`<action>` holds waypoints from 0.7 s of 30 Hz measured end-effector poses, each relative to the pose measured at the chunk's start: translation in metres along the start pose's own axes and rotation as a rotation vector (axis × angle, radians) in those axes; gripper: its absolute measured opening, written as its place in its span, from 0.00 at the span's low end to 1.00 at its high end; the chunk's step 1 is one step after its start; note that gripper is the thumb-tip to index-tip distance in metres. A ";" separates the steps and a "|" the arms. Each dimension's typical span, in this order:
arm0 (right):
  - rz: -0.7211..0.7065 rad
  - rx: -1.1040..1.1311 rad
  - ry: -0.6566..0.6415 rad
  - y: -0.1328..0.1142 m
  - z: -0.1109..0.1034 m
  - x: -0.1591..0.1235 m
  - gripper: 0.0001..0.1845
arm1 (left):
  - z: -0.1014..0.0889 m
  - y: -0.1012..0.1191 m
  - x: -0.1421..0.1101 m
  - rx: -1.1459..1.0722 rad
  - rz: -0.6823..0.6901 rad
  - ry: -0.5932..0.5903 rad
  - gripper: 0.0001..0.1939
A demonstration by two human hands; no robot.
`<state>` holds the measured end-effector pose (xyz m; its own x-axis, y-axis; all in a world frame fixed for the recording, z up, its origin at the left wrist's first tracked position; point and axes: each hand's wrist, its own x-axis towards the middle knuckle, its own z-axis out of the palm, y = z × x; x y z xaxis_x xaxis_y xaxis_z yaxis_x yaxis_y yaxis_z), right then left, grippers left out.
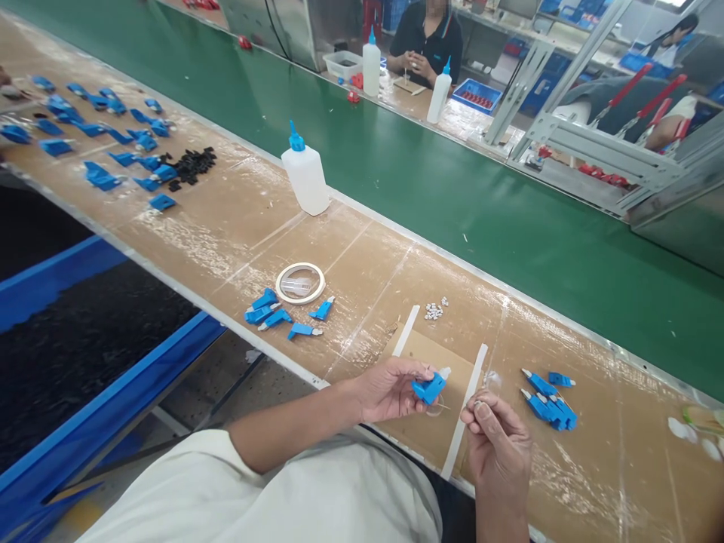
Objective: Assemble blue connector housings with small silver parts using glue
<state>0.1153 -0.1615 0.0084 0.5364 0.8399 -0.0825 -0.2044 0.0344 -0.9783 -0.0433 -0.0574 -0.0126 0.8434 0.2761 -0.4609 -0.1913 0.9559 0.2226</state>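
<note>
My left hand (388, 391) grips a small blue plastic part (428, 388) with a whitish tip, above a cardboard sheet (438, 353) bordered by white tape strips. Just to its right, my right hand (498, 437) is closed in a pinch. Whatever sits between its fingertips is too small to make out. A gap separates the two hands. Several similar blue parts (548, 403) lie right of my right hand, and another group of blue parts (275, 318) is to the left. Beyond the cardboard is a little pile of tiny pale pieces (435, 309).
A tape roll (302, 283) and a white squeeze bottle (306, 177) stand on the bench. Farther left are many blue pieces (100, 176) and a black heap (192, 166). A green belt (362, 151) runs behind. Across it, a person (427, 45) works with both hands.
</note>
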 end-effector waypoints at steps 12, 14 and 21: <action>0.074 -0.053 -0.070 0.004 0.013 -0.012 0.09 | 0.004 0.002 -0.010 0.368 0.129 -0.025 0.24; 0.063 -0.070 -0.082 0.004 0.017 -0.014 0.08 | 0.004 0.000 -0.010 0.394 0.179 -0.018 0.25; 0.029 -0.121 -0.073 0.004 0.024 -0.014 0.07 | 0.006 -0.001 -0.011 0.450 0.284 -0.029 0.27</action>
<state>0.0868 -0.1602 0.0104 0.4699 0.8769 -0.1014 -0.1161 -0.0524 -0.9919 -0.0496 -0.0617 -0.0028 0.8045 0.5091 -0.3059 -0.1857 0.7049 0.6845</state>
